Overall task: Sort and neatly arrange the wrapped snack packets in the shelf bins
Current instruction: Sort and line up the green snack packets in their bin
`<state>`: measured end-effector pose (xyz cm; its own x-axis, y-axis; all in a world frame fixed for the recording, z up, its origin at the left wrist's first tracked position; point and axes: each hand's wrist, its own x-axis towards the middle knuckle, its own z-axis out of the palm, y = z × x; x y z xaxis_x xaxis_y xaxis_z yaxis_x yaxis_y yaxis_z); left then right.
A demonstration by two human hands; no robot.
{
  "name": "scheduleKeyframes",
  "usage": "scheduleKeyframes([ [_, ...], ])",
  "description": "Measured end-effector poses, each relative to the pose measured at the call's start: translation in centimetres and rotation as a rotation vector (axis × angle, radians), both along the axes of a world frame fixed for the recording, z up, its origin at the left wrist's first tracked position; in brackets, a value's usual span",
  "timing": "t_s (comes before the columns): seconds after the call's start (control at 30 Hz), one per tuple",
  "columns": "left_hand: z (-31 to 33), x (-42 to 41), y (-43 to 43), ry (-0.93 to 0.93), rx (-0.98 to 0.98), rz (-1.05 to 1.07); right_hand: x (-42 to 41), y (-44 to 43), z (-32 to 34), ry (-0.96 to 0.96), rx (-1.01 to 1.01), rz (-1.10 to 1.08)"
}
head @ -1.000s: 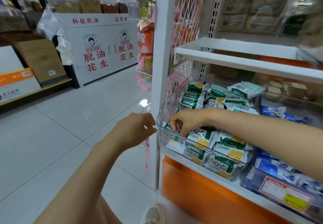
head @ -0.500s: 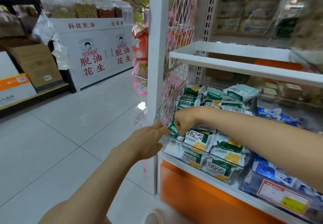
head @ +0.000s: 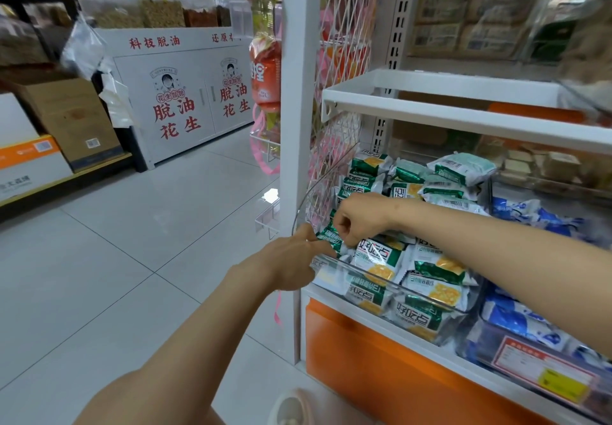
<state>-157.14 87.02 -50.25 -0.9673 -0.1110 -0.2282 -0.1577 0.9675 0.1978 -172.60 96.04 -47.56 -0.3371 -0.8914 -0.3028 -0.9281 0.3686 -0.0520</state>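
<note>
A clear plastic bin (head: 427, 300) on the lower shelf holds several green-and-white snack packets (head: 433, 265). My right hand (head: 359, 217) reaches across from the right and pinches one green packet (head: 329, 239) at the bin's front left corner. My left hand (head: 291, 264) meets it from below, fingertips on the same packet at the bin's rim. More green packets (head: 460, 168) are piled at the back of the bin. Blue-and-white packets (head: 520, 320) fill the neighbouring bin on the right.
A white shelf board (head: 447, 106) hangs just above the bin. A white upright post (head: 294, 126) and wire mesh panel (head: 344, 27) stand to the left. An orange panel (head: 381, 365) is below. Tiled floor (head: 132, 242) stretches left toward a white cabinet (head: 185, 100) and cardboard boxes (head: 66, 119).
My left hand has come up and rightward from the open aisle to the bin's corner and now touches the packet. My right hand has lifted that green packet slightly at the corner.
</note>
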Motion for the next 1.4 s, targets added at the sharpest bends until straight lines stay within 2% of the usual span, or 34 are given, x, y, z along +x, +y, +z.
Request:
scheduleKeyframes([
  [0.2, 0.0, -0.4, 0.4, -0.023, 0.005, 0.036, -0.5, 0.7, 0.8, -0.168, -0.036, -0.034],
  [0.33, 0.5, -0.6, 0.4, -0.046, 0.02, 0.041, -0.2, 0.4, 0.7, -0.147, -0.056, -0.055],
  [0.47, 1.3, -0.3, 0.1, 0.053, 0.041, 0.09, -0.2, 0.5, 0.7, -0.237, -0.119, -0.112],
  [0.6, 1.8, 0.5, -0.9, 0.155, 0.025, 0.174, 0.2, -0.1, -0.2, -0.189, -0.059, -0.039],
  [0.9, 2.0, 0.9, -0.8, 0.207, 0.03, 0.198, 1.0, -1.3, -1.1, -0.048, 0.026, 0.012],
  [0.97, 2.1, 0.8, -0.8, 0.206, 0.034, 0.194, 0.8, -0.7, -0.4, -0.072, 0.005, 0.018],
  [1.1, 2.2, 0.6, -0.9, 0.234, 0.065, 0.174, -0.5, 1.3, 3.1, -0.139, -0.219, -0.078],
  [1.2, 2.4, 0.3, -0.6, 0.291, 0.08, 0.138, -1.1, 2.8, 4.8, -0.217, -0.126, -0.049],
  [1.27, 2.4, -0.1, -0.3, 0.338, 0.101, 0.122, -1.0, 3.7, 4.8, -0.149, -0.014, -0.026],
  [1.4, 2.2, -1.3, 0.8, 0.425, 0.157, 0.075, -1.3, 5.2, 4.3, 0.093, 0.049, 0.012],
])
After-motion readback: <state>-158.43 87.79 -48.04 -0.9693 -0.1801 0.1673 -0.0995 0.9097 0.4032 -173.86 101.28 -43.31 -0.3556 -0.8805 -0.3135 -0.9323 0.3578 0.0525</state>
